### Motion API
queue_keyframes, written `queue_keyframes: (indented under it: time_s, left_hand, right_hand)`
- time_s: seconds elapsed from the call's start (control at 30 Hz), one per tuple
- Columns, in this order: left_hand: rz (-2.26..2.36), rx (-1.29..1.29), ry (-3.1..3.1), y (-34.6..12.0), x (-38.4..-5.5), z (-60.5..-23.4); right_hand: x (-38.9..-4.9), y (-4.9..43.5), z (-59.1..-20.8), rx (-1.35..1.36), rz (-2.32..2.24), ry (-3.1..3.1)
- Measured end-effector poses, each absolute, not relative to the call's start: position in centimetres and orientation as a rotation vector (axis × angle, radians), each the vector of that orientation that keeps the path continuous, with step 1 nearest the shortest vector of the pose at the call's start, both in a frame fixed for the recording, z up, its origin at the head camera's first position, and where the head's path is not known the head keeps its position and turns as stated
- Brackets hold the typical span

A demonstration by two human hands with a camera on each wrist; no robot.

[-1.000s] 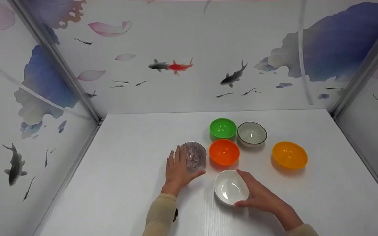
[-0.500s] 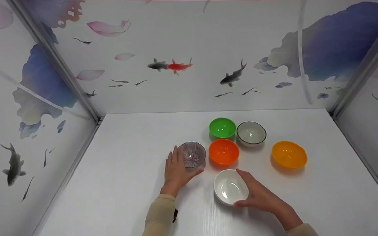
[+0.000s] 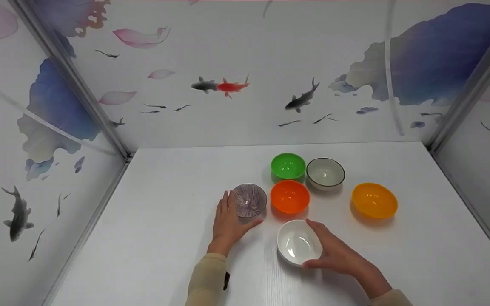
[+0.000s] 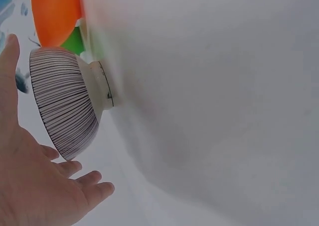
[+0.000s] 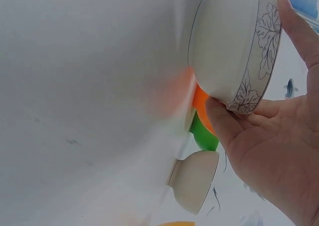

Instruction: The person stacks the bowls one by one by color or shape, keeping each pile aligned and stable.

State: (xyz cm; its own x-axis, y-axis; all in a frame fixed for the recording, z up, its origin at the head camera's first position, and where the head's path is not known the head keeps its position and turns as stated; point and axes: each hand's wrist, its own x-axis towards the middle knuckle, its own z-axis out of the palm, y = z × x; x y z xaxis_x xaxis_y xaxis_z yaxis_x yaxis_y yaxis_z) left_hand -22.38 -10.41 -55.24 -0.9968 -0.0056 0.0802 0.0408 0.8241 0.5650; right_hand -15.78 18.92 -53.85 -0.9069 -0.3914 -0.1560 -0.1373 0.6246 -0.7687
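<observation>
My left hand (image 3: 228, 223) is at the near left side of a purple-striped bowl (image 3: 251, 200), fingers fairly straight and thumb spread out. In the left wrist view, the bowl (image 4: 65, 101) stands on its foot, the fingers close to its rim; whether they touch it I cannot tell. With fingers and thumb, my right hand (image 3: 339, 254) holds the right side of a white bowl (image 3: 297, 244) at the table's front middle. A leaf pattern runs round the outside of this bowl (image 5: 229, 47) in the right wrist view.
Just behind the white bowl is an orange bowl (image 3: 290, 197). Farther back stand a green bowl (image 3: 288, 166) and a pale bowl with a dark rim (image 3: 326, 173). A yellow-orange bowl (image 3: 374, 200) sits at the right. Printed panels enclose the white table (image 3: 164, 199).
The left hand has eased back very slightly from the striped bowl. The right hand and all the bowls stay in place.
</observation>
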Motion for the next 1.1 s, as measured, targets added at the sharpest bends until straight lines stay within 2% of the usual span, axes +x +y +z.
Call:
queue_keyframes:
  time_s: [0.63,1.1]
  left_hand:
    - [-1.162,0.099,-2.852,-10.5,-22.3,-56.1]
    - [-1.530,0.044,-2.675,-10.7,-22.7,-56.5]
  right_hand:
    - [-15.5,19.2,-54.1,-0.472,-1.154,2.576]
    - [-15.6,19.2,-54.3,-0.428,-1.151,2.559]
